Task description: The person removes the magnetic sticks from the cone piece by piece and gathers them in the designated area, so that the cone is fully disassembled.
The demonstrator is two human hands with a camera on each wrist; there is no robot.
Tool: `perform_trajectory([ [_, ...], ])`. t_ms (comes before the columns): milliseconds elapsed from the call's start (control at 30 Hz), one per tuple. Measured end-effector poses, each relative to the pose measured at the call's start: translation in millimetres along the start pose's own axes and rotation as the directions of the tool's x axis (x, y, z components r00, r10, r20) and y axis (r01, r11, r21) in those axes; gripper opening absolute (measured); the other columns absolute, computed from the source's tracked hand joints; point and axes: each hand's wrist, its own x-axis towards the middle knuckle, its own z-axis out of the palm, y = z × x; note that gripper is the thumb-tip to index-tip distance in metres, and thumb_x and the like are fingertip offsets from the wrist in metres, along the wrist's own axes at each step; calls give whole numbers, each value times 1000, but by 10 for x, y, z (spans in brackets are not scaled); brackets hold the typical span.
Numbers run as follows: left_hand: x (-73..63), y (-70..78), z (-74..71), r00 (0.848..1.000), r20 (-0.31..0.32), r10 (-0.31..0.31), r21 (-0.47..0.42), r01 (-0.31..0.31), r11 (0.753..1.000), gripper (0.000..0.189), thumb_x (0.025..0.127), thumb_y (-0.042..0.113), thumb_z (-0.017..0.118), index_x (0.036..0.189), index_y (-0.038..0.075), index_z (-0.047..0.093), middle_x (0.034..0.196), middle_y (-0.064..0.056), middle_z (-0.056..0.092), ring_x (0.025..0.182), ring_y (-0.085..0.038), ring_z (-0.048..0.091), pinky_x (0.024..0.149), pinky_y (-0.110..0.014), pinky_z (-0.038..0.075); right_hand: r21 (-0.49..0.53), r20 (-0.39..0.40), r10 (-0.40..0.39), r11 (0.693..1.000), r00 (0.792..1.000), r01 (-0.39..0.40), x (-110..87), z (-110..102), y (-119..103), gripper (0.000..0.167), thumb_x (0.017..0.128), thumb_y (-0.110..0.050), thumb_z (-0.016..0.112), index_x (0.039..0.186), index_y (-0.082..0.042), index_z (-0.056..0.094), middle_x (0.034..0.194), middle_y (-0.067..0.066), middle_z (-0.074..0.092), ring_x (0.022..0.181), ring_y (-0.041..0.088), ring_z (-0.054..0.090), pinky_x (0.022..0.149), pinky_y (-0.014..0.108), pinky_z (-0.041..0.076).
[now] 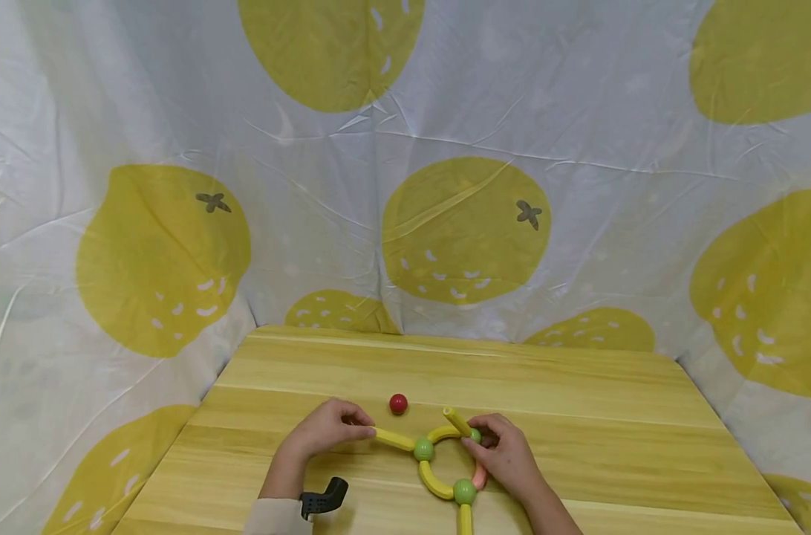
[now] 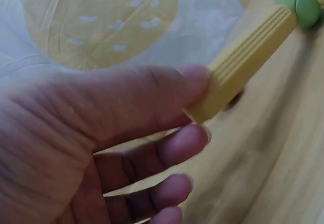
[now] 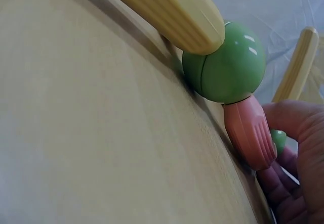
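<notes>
My left hand (image 1: 330, 427) pinches the outer end of a straight yellow rod (image 2: 248, 57) between thumb and forefinger. That rod runs to a green ball (image 1: 423, 449) on the left of a ring of curved rods. Two curved yellow rods (image 1: 435, 483) and a pink curved rod (image 3: 249, 130) form the ring with green balls between them. On the ring's right side, my right hand (image 1: 509, 453) grips another green ball (image 1: 475, 436), partly hidden by the fingers. A straight yellow rod (image 1: 455, 420) sticks out from that ball. From the near green ball (image 1: 465, 491), one more yellow rod (image 1: 466, 519) points toward me.
Beyond the ring, a red ball (image 1: 398, 403) lies alone on the wooden table (image 1: 579, 394). A black bracket (image 1: 325, 496) sits at the left wrist. Behind the table's far edge hangs a pale curtain (image 1: 312, 223) with yellow fruit prints.
</notes>
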Motion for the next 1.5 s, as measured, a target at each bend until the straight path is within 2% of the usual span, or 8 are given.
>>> perform_trajectory([
  [233,43,-117,72,1000,2,-28,26,28,999,14,89,24,80,94,11,78,89,0,74,80,-15,59,68,-29,49,8,11,-18,1000,1000,18,-3,-1,-20,25,83,-13,84,104,-25,77,103,-3,67,80,7,60,72,21,52],
  [400,65,7,145,999,-31,-10,60,12,998,17,94,28,74,99,12,75,87,1,67,78,-15,57,65,-27,48,-14,21,-20,1000,1000,20,-8,7,-16,26,84,-13,84,105,-28,77,105,-5,66,81,7,60,73,21,52],
  [567,87,221,243,996,-67,64,70,-59,996,20,97,33,70,103,14,73,86,0,63,71,-12,53,58,-25,45,-49,24,-54,997,998,55,-9,14,-3,26,86,-15,82,110,-26,77,109,-5,66,82,5,60,74,21,53],
  [800,163,378,536,979,-45,198,-1,-199,980,38,97,38,70,126,13,68,101,0,69,78,-8,60,65,-23,50,-93,39,-121,988,992,124,-21,14,-1,28,88,-14,80,116,-18,77,112,-3,65,82,3,58,72,21,52],
  [1033,216,464,807,941,-77,330,-3,-331,944,38,94,38,75,121,12,71,105,-7,73,82,-2,64,72,-22,56,-96,66,-99,990,993,105,-17,13,-9,34,86,-12,82,119,-16,76,112,-5,63,85,5,58,76,20,52],
  [1100,219,463,831,940,-84,332,5,-333,943,34,93,36,76,115,9,73,100,-5,73,80,0,63,71,-21,55,-100,73,-85,991,994,92,-15,10,-3,39,86,-13,83,123,-14,73,112,-4,63,86,5,59,76,20,53],
  [1333,224,415,773,969,-77,233,19,-232,973,27,90,30,80,105,8,76,86,6,70,72,-1,61,61,-21,53,-102,82,-62,992,995,70,-6,-10,18,44,85,-17,84,126,-10,70,111,-1,64,90,5,63,78,20,56],
  [1500,233,386,721,979,-72,191,38,-189,981,24,89,31,81,102,11,77,82,8,68,70,-2,59,59,-21,51,-110,92,-57,992,994,67,6,-21,29,42,85,-20,85,124,-12,71,110,-2,65,92,5,63,79,20,55],
])
